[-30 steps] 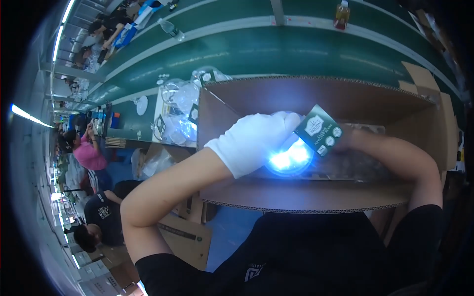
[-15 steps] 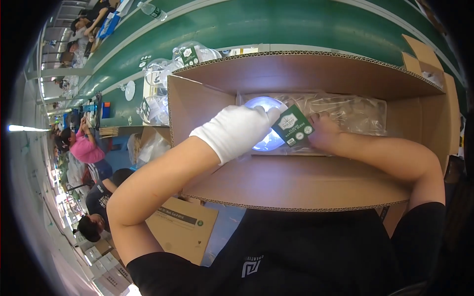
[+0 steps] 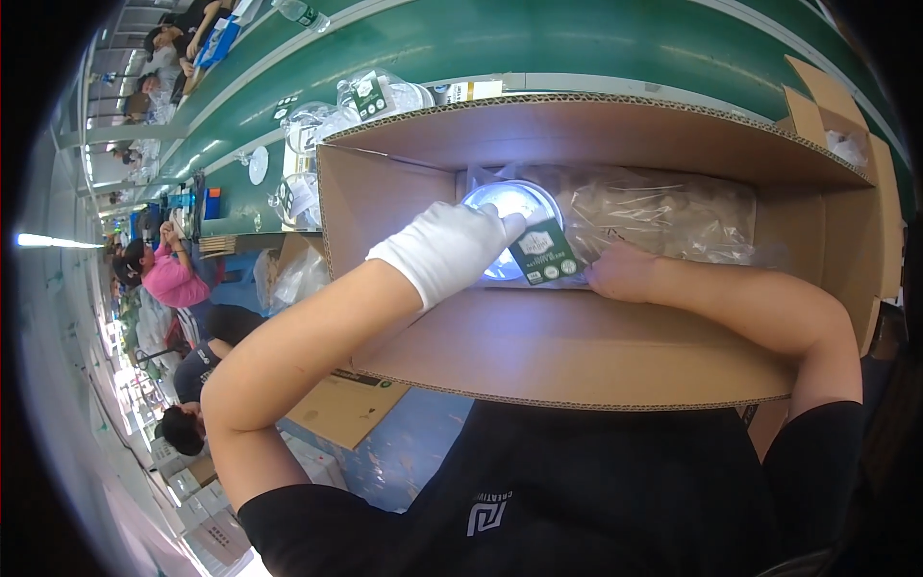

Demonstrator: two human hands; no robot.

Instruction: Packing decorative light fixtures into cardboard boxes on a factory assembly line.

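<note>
A glowing round clear ornament [image 3: 544,202] is in the left part of an open cardboard box [image 3: 577,356]. My left hand [image 3: 460,238], in a white glove, is closed on its near left side, partly hiding it. A green printed hang tag [image 3: 544,254] lies across the ornament's right side. My bare right hand [image 3: 617,272] is just right of the tag, low in the box, with curled fingers at the edge of a clear plastic bag [image 3: 663,212]. What those fingers pinch, if anything, is hidden. The crinkled bag covers most of the box's bottom.
Several clear ornaments with green tags [image 3: 368,96] stand beyond the box's left corner on the green conveyor belt [image 3: 577,48]. Another open carton [image 3: 841,120] is at the far right. A flat cardboard piece [image 3: 346,409] lies at lower left. People work along the line at left.
My left hand and the ornament have shifted slightly left. The tag has dropped lower, and my right hand has moved a little nearer to me, away from behind the tag.
</note>
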